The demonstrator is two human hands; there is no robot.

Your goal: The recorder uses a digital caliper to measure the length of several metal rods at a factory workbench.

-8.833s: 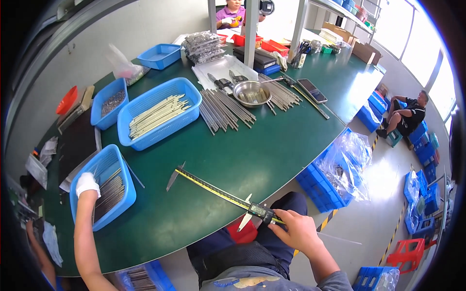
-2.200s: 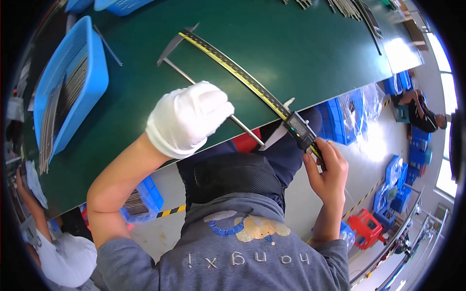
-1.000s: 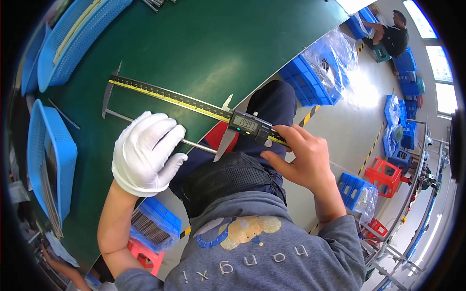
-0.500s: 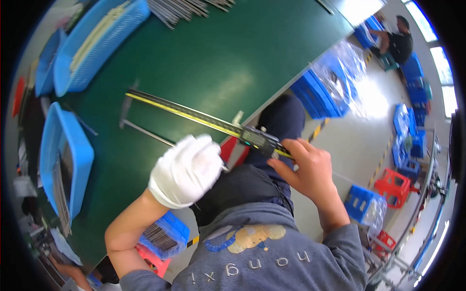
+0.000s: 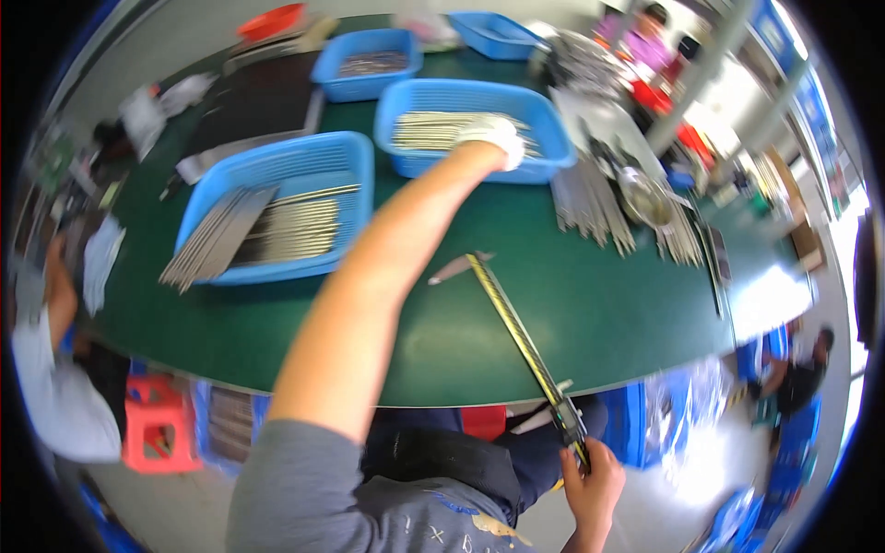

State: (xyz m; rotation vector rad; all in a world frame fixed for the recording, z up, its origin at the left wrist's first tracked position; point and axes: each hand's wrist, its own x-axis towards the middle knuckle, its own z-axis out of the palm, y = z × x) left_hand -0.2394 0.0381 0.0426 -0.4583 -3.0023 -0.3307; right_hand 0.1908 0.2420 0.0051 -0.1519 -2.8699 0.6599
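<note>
My right hand (image 5: 595, 481), bare, is closed around the slider end of a long digital caliper (image 5: 524, 334) near the table's front edge. The caliper slants away to the left, its fixed jaw over the green table. Far forward, my left hand (image 5: 493, 138) in a white glove is down in a blue basket (image 5: 468, 90), at a bundle of thin pale metal rods (image 5: 431, 127). Its fingers are hidden and blurred, so I cannot tell whether they grip a rod.
Left of my arm stands another blue basket (image 5: 355, 161) with rods and grey strips. A smaller blue basket (image 5: 367, 41) is behind. Loose rods (image 5: 595, 207) lie at the right beside a small bowl (image 5: 648, 205). A person in grey (image 5: 64, 382) sits at far left.
The view has swung toward the baskets. My left hand has gone from the caliper, where it held a thin metal rod, forward into the basket. My right hand still holds the caliper.
</note>
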